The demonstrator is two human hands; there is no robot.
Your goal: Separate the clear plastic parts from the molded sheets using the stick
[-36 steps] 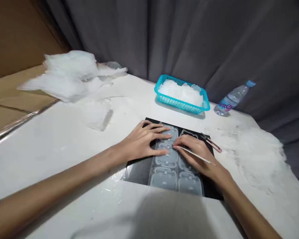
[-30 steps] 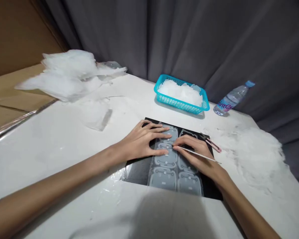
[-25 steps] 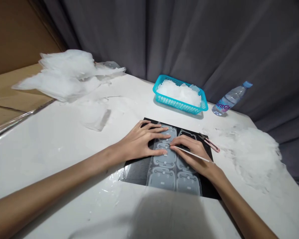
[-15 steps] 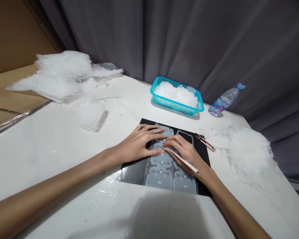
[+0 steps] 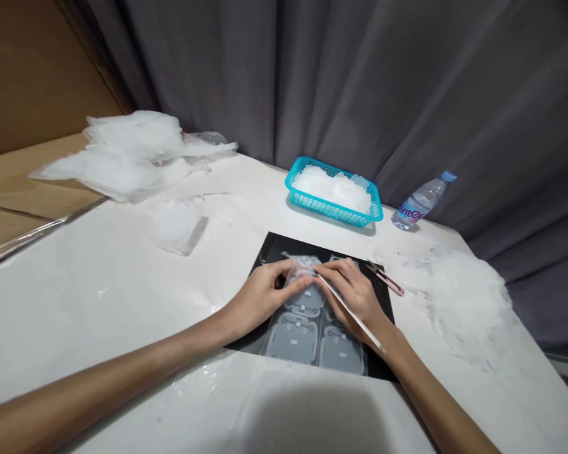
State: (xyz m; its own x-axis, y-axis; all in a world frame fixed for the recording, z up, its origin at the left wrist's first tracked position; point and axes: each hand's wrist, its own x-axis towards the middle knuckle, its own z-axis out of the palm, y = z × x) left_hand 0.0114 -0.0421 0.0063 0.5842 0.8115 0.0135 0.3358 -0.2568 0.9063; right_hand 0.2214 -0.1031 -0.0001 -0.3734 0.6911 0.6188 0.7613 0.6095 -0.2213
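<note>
A translucent plastic sheet with moulded grey-looking rounded panels (image 5: 291,343) lies on a black mat (image 5: 275,244). My left hand (image 5: 260,291) pinches the sheet near its far part, and the film there is bent up between thumb and fingers. Close beside it, my right hand (image 5: 353,293) is closed around a slim white pen-like tool (image 5: 360,325). The tool's rear end points back toward my wrist; its tip is hidden at the fingertips, by the sheet. Pink-handled thread snips (image 5: 387,279) rest across the mat's right edge.
A turquoise basket (image 5: 334,213) holds white translucent pieces behind the mat. A water bottle (image 5: 419,203) stands to its right. White film scraps (image 5: 468,302) are heaped at the right, and stacked white sheets (image 5: 132,151) lie at the far left beside cardboard (image 5: 52,151).
My left hand has gone from lying spread on the sheet to pinching it, with the film now bent up. My right hand still holds the white tool. The view has shifted slightly.
</note>
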